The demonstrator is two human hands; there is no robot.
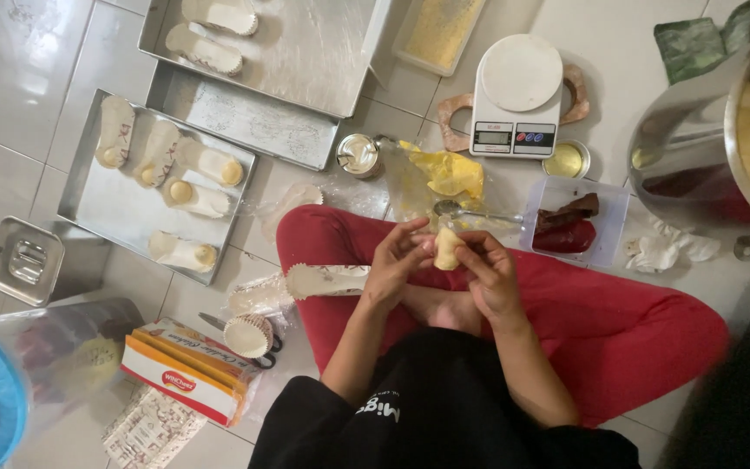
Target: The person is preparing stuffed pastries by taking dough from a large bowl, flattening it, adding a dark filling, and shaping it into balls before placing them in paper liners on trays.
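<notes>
At about nine o'clock from the hands lay a shallow rectangular steel tray (88,204) holding several long white paper cases (186,252) with pale dough in them, and at seven o'clock a stack of round fluted paper cups (247,335) sat beside an orange-and-white cardboard box (186,372). An empty long white paper case (325,280) rested on the person's red-trousered knee (323,239), just at nine o'clock from the left hand (397,265). That hand's fingers were curled partway, the tips pressing the side of a small pale-yellow oblong lump of dough (446,248), held in the air above the lap. The right hand (490,271) cupped the lump from the other side, fingers bent closed around it. The step looked like shaping the dough piece between both hands; the next move would likely call for an even, smooth form sized to the case. At twelve o'clock lay a metal spoon (466,211), and at one o'clock a white digital kitchen scale (518,95) and a clear plastic tub of dark red filling (570,227)
</notes>
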